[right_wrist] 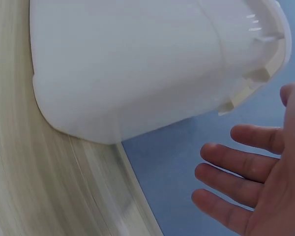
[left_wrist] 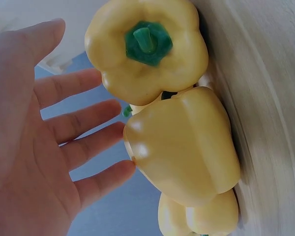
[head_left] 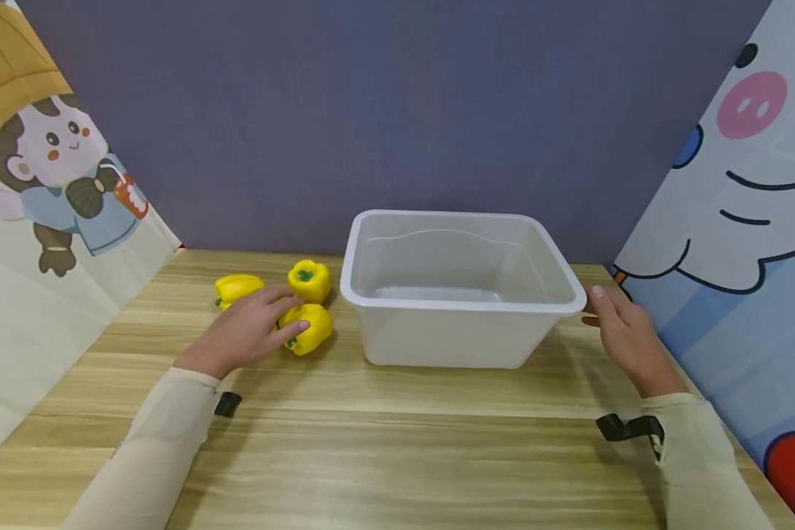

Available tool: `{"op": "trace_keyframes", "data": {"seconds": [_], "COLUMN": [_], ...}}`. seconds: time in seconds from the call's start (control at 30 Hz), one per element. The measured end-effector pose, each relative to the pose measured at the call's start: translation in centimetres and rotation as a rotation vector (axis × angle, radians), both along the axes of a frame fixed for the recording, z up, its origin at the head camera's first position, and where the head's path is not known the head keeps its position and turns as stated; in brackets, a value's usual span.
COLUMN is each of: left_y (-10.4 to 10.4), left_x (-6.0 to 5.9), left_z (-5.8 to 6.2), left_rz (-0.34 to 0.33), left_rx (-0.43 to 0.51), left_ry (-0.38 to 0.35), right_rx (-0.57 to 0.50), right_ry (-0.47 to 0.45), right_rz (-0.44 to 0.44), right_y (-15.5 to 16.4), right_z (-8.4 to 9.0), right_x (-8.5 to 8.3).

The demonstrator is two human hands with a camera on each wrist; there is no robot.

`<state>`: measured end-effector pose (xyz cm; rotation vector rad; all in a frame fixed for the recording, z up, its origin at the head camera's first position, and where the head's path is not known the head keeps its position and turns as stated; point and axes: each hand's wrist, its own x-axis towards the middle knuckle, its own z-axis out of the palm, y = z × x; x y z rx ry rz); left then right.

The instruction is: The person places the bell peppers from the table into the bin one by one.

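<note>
Here the left hand (head_left: 245,331) hangs flat over three yellow peppers (head_left: 308,327) clustered toward the far left of the desk (head_left: 397,442), just left of the white tub (head_left: 460,291). Its fingers (left_wrist: 83,125) are straight and slightly spread, pinching nothing. In the left wrist view the fingertips lie just beside the nearest pepper (left_wrist: 184,147), perhaps brushing its skin, though contact cannot be told for certain. That pepper lies on its side; another pepper (left_wrist: 147,49) next to it shows its green stem (left_wrist: 146,40), and the third pepper (head_left: 237,287) sits further left, partly behind the hand. The palm faces down over the group, which looks like a hand placed to close on the nearest one.

The right hand (head_left: 626,331) is at the tub's right near corner. Its fingers (right_wrist: 236,167) are relaxed and apart, close to the rim (right_wrist: 265,64) but, in the right wrist view, with a gap to it. It seems placed to steady the tub, which stands upright and empty toward the far middle of the desk.
</note>
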<state>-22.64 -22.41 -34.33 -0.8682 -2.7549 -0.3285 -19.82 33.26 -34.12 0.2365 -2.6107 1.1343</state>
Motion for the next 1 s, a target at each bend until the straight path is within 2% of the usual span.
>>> {"op": "trace_keyframes", "data": {"seconds": [0.33, 0.6, 0.83, 1.0], "left_y": [0.0, 0.1, -0.1, -0.2], "left_x": [0.0, 0.0, 0.0, 0.0], "left_z": [0.1, 0.2, 0.1, 0.1], "left_rz": [-0.007, -0.022, -0.036, -0.050], "left_rx": [-0.006, -0.013, -0.014, -0.029], "left_ry": [0.007, 0.016, 0.031, 0.028], "right_rx": [-0.146, -0.272, -0.352, -0.365], "right_ry": [0.035, -0.005, -0.001, 0.011], "right_rz": [0.145, 0.185, 0.309, 0.308], "right_y": [-0.8, -1.7, -2.6, -2.9], "right_z": [0.0, 0.1, 0.3, 0.4], "right_x": [-0.2, 0.1, 0.2, 0.2]}}
